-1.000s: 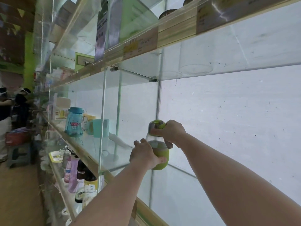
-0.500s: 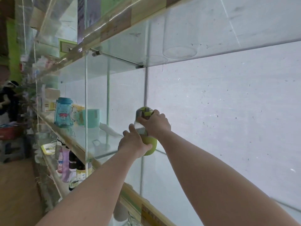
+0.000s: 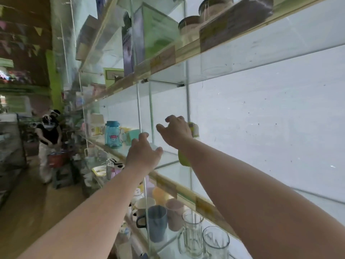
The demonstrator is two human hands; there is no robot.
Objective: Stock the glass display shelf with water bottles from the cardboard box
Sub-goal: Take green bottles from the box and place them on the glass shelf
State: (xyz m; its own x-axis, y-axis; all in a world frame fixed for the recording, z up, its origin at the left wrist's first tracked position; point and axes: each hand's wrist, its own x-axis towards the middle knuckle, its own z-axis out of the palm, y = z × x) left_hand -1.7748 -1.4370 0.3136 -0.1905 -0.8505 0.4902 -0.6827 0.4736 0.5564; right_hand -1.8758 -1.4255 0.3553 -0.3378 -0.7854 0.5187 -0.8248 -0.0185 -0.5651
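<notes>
A green water bottle [image 3: 194,128] with a clear middle stands on the glass display shelf [image 3: 186,190], close to the white back wall. Most of it is hidden behind my right wrist. My right hand [image 3: 175,132] hovers in front of its top with fingers spread; any contact is hidden. My left hand [image 3: 143,154] is open to the left of the bottle, off it, with spread fingers. The cardboard box is out of view.
A blue bottle [image 3: 112,134] and a mint cup [image 3: 134,136] stand further left on the same shelf, past a vertical glass divider [image 3: 138,109]. Mugs [image 3: 157,222] and glass tankards [image 3: 214,243] fill the shelf below. A person [image 3: 49,135] stands down the aisle.
Both hands were gripping the green bottle in the air. It now stands on the shelf, my left hand has come off it and my right hand's fingers have opened.
</notes>
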